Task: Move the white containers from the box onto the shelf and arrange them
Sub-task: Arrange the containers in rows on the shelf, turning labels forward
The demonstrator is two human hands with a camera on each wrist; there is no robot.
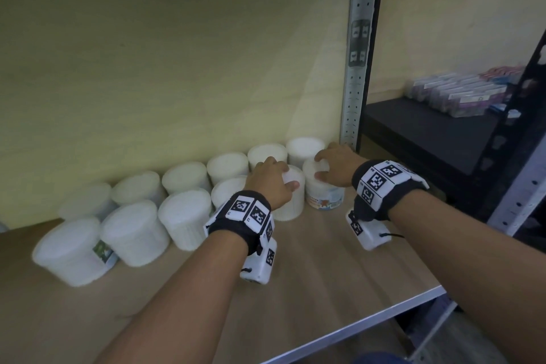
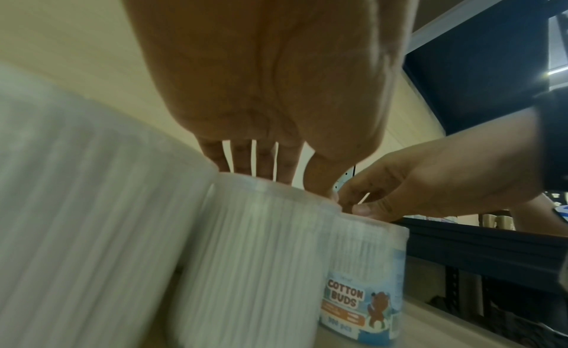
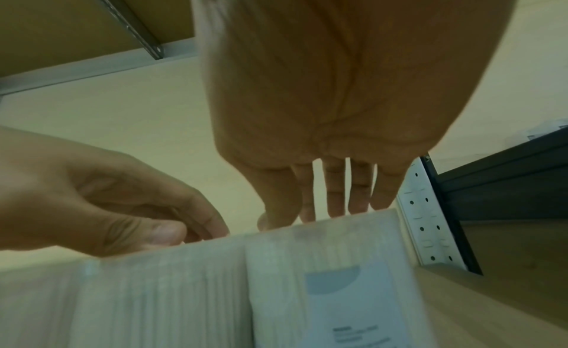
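Several white cotton-bud containers stand in two rows on the wooden shelf (image 1: pixel 325 275). My left hand (image 1: pixel 273 183) grips the lid of a plain white container (image 1: pixel 291 204) from above, thumb on the near rim; the left wrist view shows the same hand (image 2: pixel 286 185) on that container (image 2: pixel 261 256). Beside it, my right hand (image 1: pixel 334 168) grips the top of a labelled container (image 1: pixel 325 195) at the front row's right end. The right wrist view shows this hand (image 3: pixel 310 214) over the labelled container (image 3: pixel 338 280). The two containers touch. No box is in view.
A back row of containers (image 1: pixel 227 167) lines the wall, with a front row (image 1: pixel 133 233) to the left. A perforated metal post (image 1: pixel 357 68) stands just right of my right hand. Beyond it, a black shelf (image 1: pixel 428 133) holds packets (image 1: pixel 461 91).
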